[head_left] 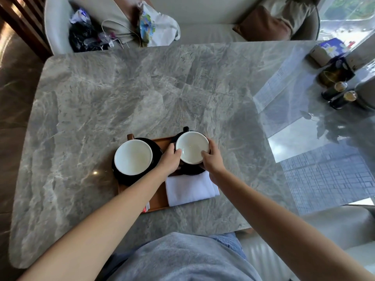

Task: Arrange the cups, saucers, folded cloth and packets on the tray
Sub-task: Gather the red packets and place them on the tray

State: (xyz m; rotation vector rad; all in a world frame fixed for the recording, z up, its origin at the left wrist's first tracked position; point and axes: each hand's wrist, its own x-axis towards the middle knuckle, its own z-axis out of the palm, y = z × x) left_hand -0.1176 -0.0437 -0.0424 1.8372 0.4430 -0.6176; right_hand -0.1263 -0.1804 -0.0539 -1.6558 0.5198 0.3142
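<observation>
A brown wooden tray (160, 196) lies on the marble table. On its left stands a black cup with a white inside (133, 157) on a black saucer (156, 146). My left hand (169, 161) and my right hand (212, 160) both grip a second black cup (191, 148) from either side, over its black saucer (191, 171) at the tray's right. A folded white cloth (190, 188) lies under that saucer's near edge and overhangs the tray's right side. A red and white packet (146, 206) peeks out beside my left forearm at the tray's front edge.
Dark bottles (339, 96) and a blue and white box (330, 47) stand at the table's far right by the window. Bags and cables (121, 31) lie on the sofa beyond the table's far edge. The grey marble table (101, 98) stretches around the tray.
</observation>
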